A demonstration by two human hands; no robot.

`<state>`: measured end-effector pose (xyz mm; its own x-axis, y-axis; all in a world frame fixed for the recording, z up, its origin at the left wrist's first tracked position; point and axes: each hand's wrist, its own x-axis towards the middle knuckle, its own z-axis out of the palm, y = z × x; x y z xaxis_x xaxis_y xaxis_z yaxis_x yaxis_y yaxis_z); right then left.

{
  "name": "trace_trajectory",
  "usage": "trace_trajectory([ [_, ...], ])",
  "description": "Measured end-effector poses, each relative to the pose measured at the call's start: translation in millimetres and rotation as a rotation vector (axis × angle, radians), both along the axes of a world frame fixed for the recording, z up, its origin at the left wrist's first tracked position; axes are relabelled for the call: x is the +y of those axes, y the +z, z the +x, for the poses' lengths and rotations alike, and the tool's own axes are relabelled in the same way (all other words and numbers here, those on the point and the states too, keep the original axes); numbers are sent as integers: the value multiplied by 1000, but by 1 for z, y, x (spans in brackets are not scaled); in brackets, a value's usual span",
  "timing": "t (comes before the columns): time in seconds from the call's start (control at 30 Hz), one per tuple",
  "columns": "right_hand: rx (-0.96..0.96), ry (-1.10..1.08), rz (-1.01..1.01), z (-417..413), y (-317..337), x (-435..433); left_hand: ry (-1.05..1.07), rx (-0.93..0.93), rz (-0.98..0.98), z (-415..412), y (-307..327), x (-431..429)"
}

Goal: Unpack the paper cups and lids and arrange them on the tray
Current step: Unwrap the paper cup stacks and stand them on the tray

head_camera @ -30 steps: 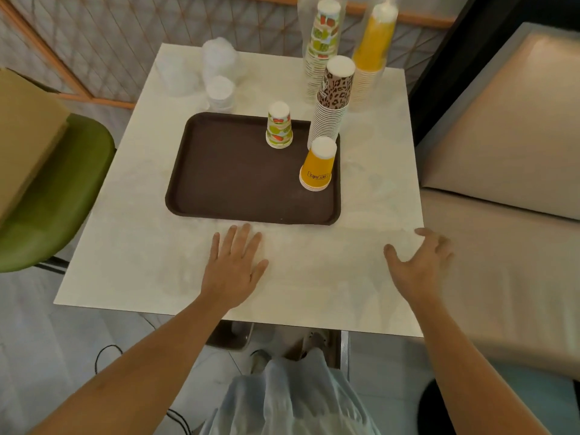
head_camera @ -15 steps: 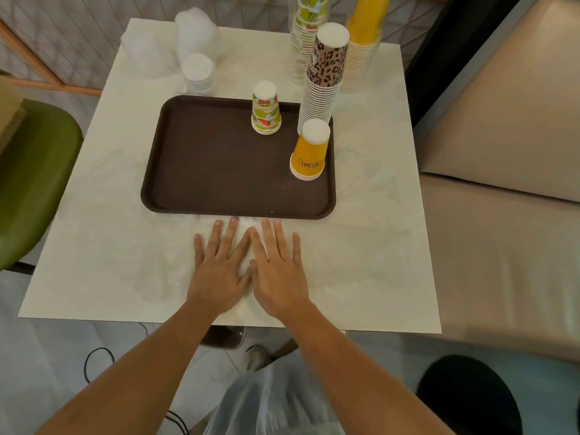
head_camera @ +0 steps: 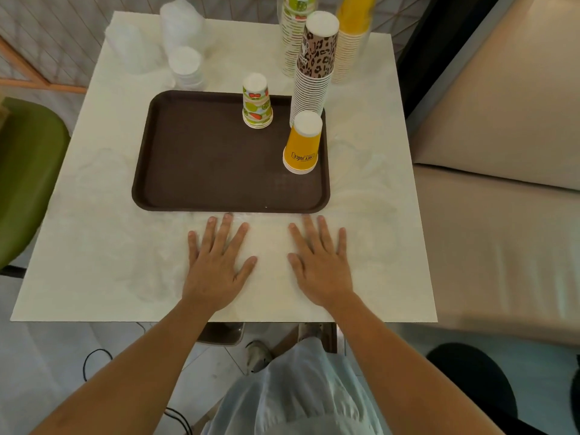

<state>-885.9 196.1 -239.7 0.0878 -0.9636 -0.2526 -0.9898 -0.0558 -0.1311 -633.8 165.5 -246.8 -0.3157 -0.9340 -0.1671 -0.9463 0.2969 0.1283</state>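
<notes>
Now, tray (head_camera: 204, 171): brown, mid-table, carrying two short stacks of upturned cups.
Fruit cups (head_camera: 256, 103): one short nested stack, upside down, by the tray's far edge, right of centre.
Yellow cups (head_camera: 303, 146): one short nested stack, upside down, at the tray's right edge.
Leopard stack (head_camera: 312, 73): one tall upturned stack at the tray's far right corner, with its base hidden behind the yellow cups.
Sleeved stacks: two, a fruit sleeve (head_camera: 293, 36) and a yellow sleeve (head_camera: 351, 42), in clear wrap along the far edge of the table (head_camera: 94, 246), off the tray.
Lids (head_camera: 185, 65): one bare white pile just beyond the tray's far left corner.
Bundles (head_camera: 182, 26): two whitish wrapped ones behind the lids, too blurred to count what is inside.
Left hand (head_camera: 216, 268): flat, palm down, fingers spread, holding nothing, on the table at the tray's near edge.
Right hand (head_camera: 320, 268): likewise flat, spread and empty, beside the left but apart from it.
Count: five cup stacks, three lid heaps, one tray.
</notes>
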Motion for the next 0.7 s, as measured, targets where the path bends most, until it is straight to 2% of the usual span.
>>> trace_trajectory([
  [0.37, 30, -37, 1, -87, 12, 9, -7, 13, -22, 1, 1, 1],
  [0.5, 33, -142, 1, -106, 11, 13, -5, 19, -27, 1, 2, 1],
  [0.7, 58, -168, 14, -104, 11, 10, -3, -11, -24, 0, 3, -1],
])
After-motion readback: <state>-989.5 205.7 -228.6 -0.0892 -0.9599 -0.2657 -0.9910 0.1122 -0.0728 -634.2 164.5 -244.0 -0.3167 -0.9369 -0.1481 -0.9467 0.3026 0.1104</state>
